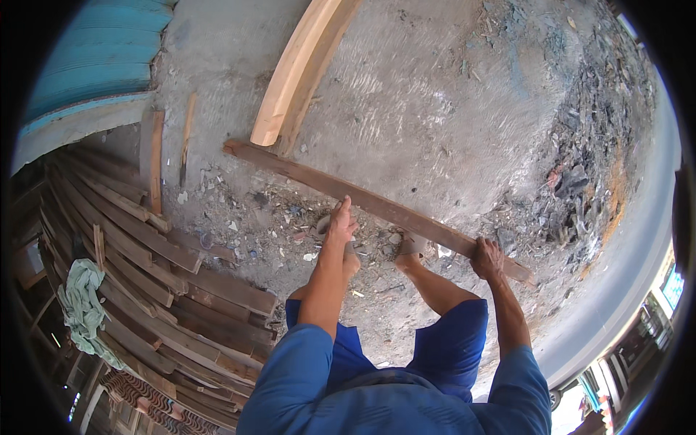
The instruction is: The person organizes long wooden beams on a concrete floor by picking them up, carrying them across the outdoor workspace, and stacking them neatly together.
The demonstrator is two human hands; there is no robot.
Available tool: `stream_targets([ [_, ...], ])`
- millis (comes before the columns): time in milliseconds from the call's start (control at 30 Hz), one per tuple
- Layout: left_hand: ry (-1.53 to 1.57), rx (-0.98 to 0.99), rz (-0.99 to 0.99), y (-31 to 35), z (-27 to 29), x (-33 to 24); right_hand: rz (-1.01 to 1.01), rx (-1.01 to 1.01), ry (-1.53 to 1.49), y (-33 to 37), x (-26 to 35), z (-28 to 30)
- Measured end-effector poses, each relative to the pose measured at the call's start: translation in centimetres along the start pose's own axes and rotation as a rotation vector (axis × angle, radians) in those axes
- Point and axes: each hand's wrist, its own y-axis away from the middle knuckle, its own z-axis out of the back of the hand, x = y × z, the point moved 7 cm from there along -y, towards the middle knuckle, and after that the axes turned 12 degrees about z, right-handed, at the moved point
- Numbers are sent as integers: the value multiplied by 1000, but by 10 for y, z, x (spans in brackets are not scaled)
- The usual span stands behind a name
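Observation:
A long, dark brown wooden plank [406, 217] lies slantwise across my front, from the far left down to the near right. Around its right part my right hand [489, 259] is closed, with the fingers over the wood. My left hand [342, 220] is at the plank's near edge, left of its middle, fingers stretched out and not wrapped round it. Whether that hand touches the wood I cannot tell. Beyond the plank's left end is a pale, freshly cut-looking beam [290, 80], its near end close to the plank.
Many old boards [167, 290] are stacked at the left, with a pale green cloth [83, 297] over them. Debris [290, 217] litters the ground around my feet. A rubble heap [580, 174] runs along the right, beside a road [631, 290]. Blue-green shutters [101, 51] stand far left.

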Motion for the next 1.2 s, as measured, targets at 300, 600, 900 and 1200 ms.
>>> stream_targets([
  [300, -1318, -896, -816, 19, 77, -217, 3, -94, 119, -166, 8, -58],
  [600, -1438, -826, -821, -41, 80, -271, 336, -387, 122, -207, 82, -59],
  [900, -1438, -681, -891, -31, 72, -290, 298, -399, 48, -217, 106, -75],
  [1200, -1424, -639, -927, -25, 73, -287, 264, -479, -21, -250, 144, -43],
])
